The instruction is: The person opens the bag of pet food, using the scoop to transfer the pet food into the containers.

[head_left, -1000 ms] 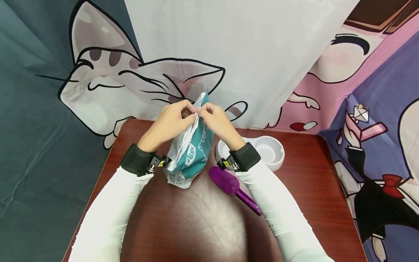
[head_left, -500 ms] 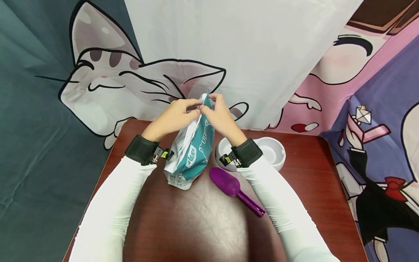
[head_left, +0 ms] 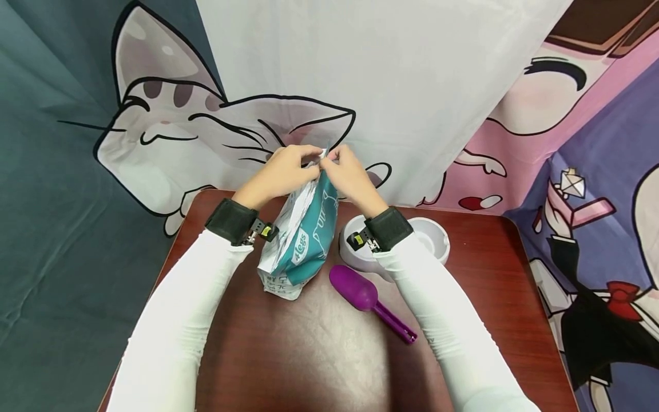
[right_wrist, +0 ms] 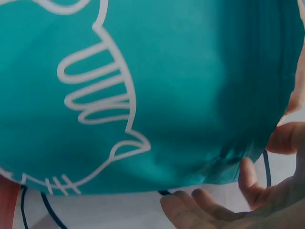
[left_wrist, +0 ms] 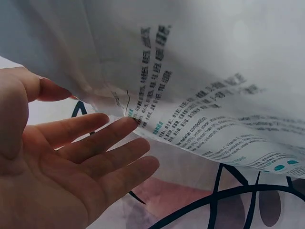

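Bag (head_left: 309, 229): teal and white, marked "4Legs", standing on the table (head_left: 489, 280) in the middle of the head frame, its top leaning to the upper right
Left hand (head_left: 283, 171): at the left of the bag's top; in the left wrist view its thumb and fingers are spread apart, the fingers nearly straight, tips at the bag's printed edge with no grip to be seen
Right hand (head_left: 352, 177): at the right of the top, thumb and forefinger pinching the bag's edge, the other fingers loose at the bottom of the right wrist view
Scoop (head_left: 357, 289): purple, below and right of centre, handle toward the lower right, its end near the right sleeve (head_left: 448, 320)
Double bowl (head_left: 432, 232): white, right of the bag, partly hidden by a black wrist strap (head_left: 389, 228)
Cloth (head_left: 391, 74): across the top, a cartoon cat at upper left
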`<state>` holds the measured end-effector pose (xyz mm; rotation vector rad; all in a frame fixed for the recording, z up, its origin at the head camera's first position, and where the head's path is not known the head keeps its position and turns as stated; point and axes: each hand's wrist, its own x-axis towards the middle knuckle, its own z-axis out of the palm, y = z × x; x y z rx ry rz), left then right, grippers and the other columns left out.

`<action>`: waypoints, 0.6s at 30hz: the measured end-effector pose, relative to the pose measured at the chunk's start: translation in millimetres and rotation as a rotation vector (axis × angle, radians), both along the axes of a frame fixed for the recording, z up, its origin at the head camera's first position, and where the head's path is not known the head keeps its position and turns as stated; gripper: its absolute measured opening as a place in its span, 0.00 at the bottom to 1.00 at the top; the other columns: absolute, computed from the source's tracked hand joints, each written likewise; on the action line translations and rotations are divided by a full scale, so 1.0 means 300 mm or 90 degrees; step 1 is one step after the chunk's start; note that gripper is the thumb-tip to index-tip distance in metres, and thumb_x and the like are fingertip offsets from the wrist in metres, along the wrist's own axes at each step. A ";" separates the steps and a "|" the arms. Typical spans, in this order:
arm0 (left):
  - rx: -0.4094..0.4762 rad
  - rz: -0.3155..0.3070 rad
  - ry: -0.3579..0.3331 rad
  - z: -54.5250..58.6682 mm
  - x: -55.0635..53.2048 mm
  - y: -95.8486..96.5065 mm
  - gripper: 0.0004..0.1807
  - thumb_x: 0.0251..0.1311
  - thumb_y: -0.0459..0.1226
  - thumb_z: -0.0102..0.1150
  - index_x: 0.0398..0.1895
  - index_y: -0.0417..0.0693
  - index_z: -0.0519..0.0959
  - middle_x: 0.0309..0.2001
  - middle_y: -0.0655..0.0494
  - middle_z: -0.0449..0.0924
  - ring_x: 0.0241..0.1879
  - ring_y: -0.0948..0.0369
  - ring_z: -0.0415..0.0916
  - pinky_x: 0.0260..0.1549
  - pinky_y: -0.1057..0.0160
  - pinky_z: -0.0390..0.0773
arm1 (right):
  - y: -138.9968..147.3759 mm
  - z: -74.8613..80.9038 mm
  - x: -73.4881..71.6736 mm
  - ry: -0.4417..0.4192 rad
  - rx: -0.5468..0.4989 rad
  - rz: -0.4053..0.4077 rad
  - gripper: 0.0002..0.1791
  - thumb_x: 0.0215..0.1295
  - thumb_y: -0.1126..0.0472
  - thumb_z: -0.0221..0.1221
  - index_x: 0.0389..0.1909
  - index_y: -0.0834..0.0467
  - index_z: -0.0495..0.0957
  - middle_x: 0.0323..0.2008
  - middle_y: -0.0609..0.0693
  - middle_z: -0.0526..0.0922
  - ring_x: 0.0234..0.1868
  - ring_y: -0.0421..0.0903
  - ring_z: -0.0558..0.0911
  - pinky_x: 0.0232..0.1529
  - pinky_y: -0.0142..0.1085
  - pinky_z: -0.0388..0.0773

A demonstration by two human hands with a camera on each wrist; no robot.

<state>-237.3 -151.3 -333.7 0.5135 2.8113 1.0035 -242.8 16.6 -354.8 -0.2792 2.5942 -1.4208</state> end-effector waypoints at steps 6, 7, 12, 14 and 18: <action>-0.022 0.002 0.013 -0.001 -0.027 0.001 0.26 0.58 0.44 0.51 0.62 0.50 0.75 0.37 0.50 0.82 0.23 0.59 0.69 0.31 0.61 0.73 | 0.001 -0.018 -0.015 0.028 -0.047 0.014 0.10 0.73 0.51 0.47 0.38 0.53 0.68 0.46 0.51 0.72 0.35 0.45 0.70 0.31 0.34 0.67; -0.020 0.002 0.012 0.000 -0.030 0.001 0.25 0.58 0.44 0.52 0.60 0.50 0.75 0.42 0.51 0.83 0.29 0.59 0.75 0.38 0.60 0.75 | 0.001 -0.021 -0.018 0.023 -0.059 0.015 0.10 0.73 0.51 0.47 0.37 0.53 0.69 0.45 0.51 0.72 0.34 0.45 0.70 0.31 0.34 0.66; -0.006 0.001 -0.005 -0.001 -0.044 0.007 0.22 0.59 0.44 0.53 0.56 0.47 0.77 0.55 0.50 0.81 0.57 0.54 0.76 0.57 0.54 0.75 | 0.003 -0.032 -0.032 0.010 -0.093 0.011 0.10 0.72 0.53 0.48 0.31 0.52 0.69 0.37 0.48 0.71 0.32 0.45 0.68 0.30 0.34 0.64; -0.010 0.000 -0.002 -0.001 -0.049 0.011 0.22 0.59 0.44 0.53 0.56 0.47 0.76 0.55 0.49 0.80 0.57 0.54 0.75 0.58 0.53 0.74 | 0.005 -0.034 -0.037 0.006 -0.107 0.010 0.10 0.70 0.54 0.48 0.29 0.52 0.68 0.33 0.47 0.70 0.30 0.44 0.66 0.28 0.34 0.63; -0.021 0.000 0.009 -0.001 -0.057 0.019 0.22 0.60 0.43 0.52 0.58 0.47 0.76 0.54 0.49 0.80 0.50 0.54 0.74 0.55 0.53 0.73 | 0.011 -0.040 -0.044 -0.014 -0.150 0.013 0.11 0.69 0.56 0.47 0.30 0.58 0.69 0.23 0.47 0.66 0.21 0.42 0.62 0.22 0.33 0.58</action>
